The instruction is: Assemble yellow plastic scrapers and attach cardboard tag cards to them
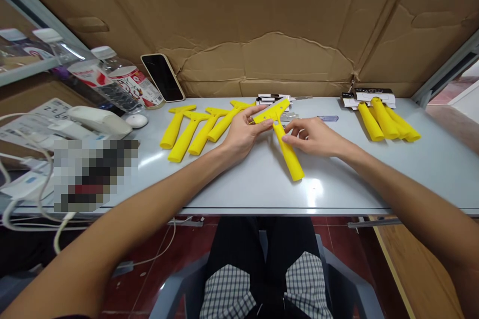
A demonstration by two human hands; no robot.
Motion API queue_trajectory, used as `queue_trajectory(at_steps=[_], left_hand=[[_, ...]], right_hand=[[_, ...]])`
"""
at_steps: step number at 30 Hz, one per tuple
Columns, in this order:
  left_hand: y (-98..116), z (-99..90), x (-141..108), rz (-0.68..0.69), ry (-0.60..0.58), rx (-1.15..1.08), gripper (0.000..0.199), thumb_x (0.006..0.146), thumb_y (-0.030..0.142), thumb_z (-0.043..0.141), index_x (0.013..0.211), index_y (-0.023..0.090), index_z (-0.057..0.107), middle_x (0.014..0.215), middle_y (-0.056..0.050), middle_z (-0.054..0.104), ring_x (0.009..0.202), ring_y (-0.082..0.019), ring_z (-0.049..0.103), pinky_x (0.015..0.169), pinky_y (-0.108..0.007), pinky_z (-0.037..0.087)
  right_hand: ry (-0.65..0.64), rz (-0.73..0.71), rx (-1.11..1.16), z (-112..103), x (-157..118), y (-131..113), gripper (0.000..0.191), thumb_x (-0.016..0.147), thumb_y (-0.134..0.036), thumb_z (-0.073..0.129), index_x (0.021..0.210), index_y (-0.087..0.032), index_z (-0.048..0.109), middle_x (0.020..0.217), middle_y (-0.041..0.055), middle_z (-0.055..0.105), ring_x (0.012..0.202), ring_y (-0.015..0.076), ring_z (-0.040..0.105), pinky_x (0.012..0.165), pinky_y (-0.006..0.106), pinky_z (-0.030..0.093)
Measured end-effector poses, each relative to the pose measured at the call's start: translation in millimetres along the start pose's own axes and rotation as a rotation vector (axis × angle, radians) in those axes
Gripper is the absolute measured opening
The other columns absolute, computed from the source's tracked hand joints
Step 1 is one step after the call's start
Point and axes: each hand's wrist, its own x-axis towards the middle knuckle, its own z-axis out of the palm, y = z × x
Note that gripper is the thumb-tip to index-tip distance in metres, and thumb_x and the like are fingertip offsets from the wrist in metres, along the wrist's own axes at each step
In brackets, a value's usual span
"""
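A yellow scraper (287, 152) is held above the grey table, its wide head up and its handle slanting down toward me. My left hand (243, 132) grips the left end of the head between thumb and fingers. My right hand (312, 135) is closed at the upper handle, thumb and fingertips touching it; whether a small part is pinched there I cannot make out. Several yellow scraper handles (180, 142) lie in a row left of my hands. At the right lie several yellow scrapers (385, 117) with their heads under black-and-white packaging (374, 95).
Behind my hands lie small packets (273, 98) and a purple-handled screwdriver (328, 118). A phone (163, 77) leans against the cardboard wall (280, 15). Bottles (129, 79), a white mouse (136, 120) and cables (48, 179) crowd the left. The table's front edge (284, 211) runs before my lap.
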Motion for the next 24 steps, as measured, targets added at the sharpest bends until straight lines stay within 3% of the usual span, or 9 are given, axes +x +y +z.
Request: queue_trajectory(at_steps=[3,8,13,16,20,24], left_hand=[[-2.2,-2.3,1.6,0.015,0.011,0.046,0.065,0.066,0.028,0.106,0.125,0.021,0.079,0.122,-0.009,0.078,0.108,-0.027,0.076,0.105,-0.046,0.064],[-1.6,-1.2,1.7,-0.003,-0.055,0.001,0.067,0.068,0.030,0.105,0.126,0.022,0.074,0.112,-0.007,0.079,0.102,-0.025,0.077,0.106,-0.048,0.063],[1.4,-1.4,5.5,0.112,-0.175,-0.033,0.051,0.070,0.033,0.097,0.115,0.028,0.074,0.141,-0.009,0.075,0.136,-0.033,0.069,0.109,-0.048,0.062],[-0.3,-4.5,8.6,0.176,-0.154,0.071,0.053,0.071,0.036,0.099,0.118,0.030,0.074,0.149,-0.008,0.072,0.141,-0.033,0.067,0.113,-0.048,0.059],[-3.2,-10.7,11.6,0.173,-0.076,0.246,0.049,0.076,0.044,0.101,0.114,0.026,0.076,0.121,-0.009,0.081,0.118,-0.029,0.076,0.105,-0.045,0.061],[-2.2,-14.8,13.6,0.131,0.024,0.290,0.048,0.073,0.041,0.101,0.111,0.024,0.076,0.099,-0.005,0.079,0.093,-0.023,0.074,0.085,-0.037,0.062]], right_hand=[[-0.084,0.047,0.204,10.3,0.6,4.0,0.035,0.098,-0.050,0.081,0.113,-0.019,0.076,0.093,0.0070,0.079,0.073,0.0189,0.069,0.064,0.032,0.051],[-0.150,0.122,0.456,10.1,4.2,12.0,0.029,0.098,-0.043,0.081,0.112,-0.019,0.073,0.077,0.0023,0.073,0.059,0.0161,0.060,0.054,0.030,0.048],[-0.244,0.122,0.728,4.8,3.0,12.3,0.016,0.097,-0.031,0.074,0.105,-0.018,0.078,0.099,0.0076,0.079,0.086,0.0197,0.071,0.076,0.032,0.059],[-0.350,0.146,0.843,0.5,1.9,11.6,0.021,0.095,-0.027,0.074,0.112,-0.016,0.078,0.104,0.0097,0.079,0.096,0.0215,0.072,0.083,0.033,0.059],[-0.365,0.197,0.861,-4.3,1.3,11.3,0.031,0.098,-0.035,0.076,0.120,-0.013,0.077,0.097,0.0101,0.078,0.089,0.0217,0.070,0.079,0.034,0.058],[-0.270,0.178,0.667,-3.6,2.2,13.0,0.035,0.095,-0.044,0.087,0.117,-0.018,0.081,0.102,0.0065,0.076,0.084,0.0191,0.068,0.078,0.035,0.058]])
